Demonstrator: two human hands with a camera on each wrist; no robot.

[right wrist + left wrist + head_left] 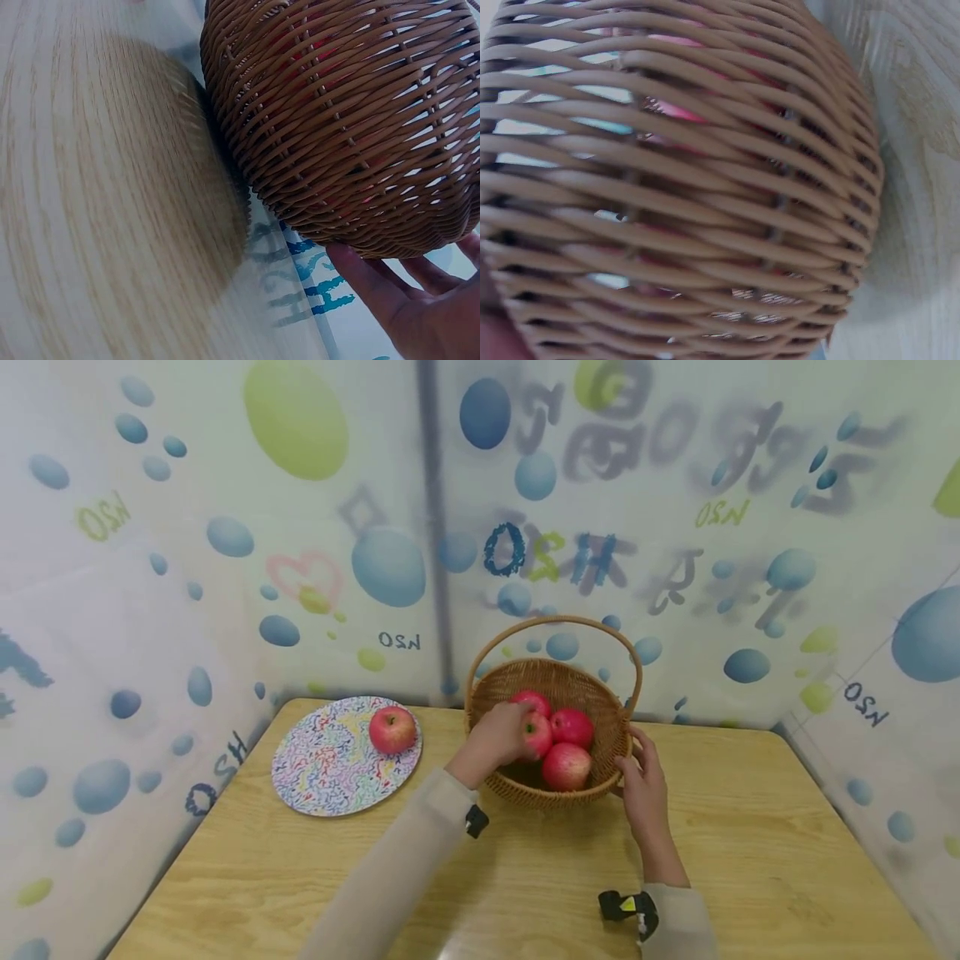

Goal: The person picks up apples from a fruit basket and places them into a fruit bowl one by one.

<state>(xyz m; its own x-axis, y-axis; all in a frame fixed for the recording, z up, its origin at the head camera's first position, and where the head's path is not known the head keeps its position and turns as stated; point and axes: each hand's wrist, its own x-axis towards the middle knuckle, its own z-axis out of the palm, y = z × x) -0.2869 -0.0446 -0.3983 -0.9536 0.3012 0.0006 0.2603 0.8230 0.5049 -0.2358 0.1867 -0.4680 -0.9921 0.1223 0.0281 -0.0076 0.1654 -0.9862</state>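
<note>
A brown wicker basket point(551, 795) with a tall arched handle stands toward the back of the table, several red apples inside it. My left hand point(495, 741) reaches over its left rim and grips one apple point(537, 737) among the others; its fingertips are partly hidden. Close by lie another apple point(573, 728) and a front apple point(566, 767). At the basket's right side, my right hand point(643, 781) holds the wall near the handle's foot. The right wrist view shows the thumb point(367, 281) against the wicker. Only basket weave point(682, 187) and a blurred bit of hand show in the left wrist view.
Left of the basket lies an oval plate point(322, 768) with a colourful squiggle pattern, bearing one apple point(392, 730) near its right edge. The wooden table point(750, 843) backs onto a wall sheet point(675, 635) printed with blue and green dots.
</note>
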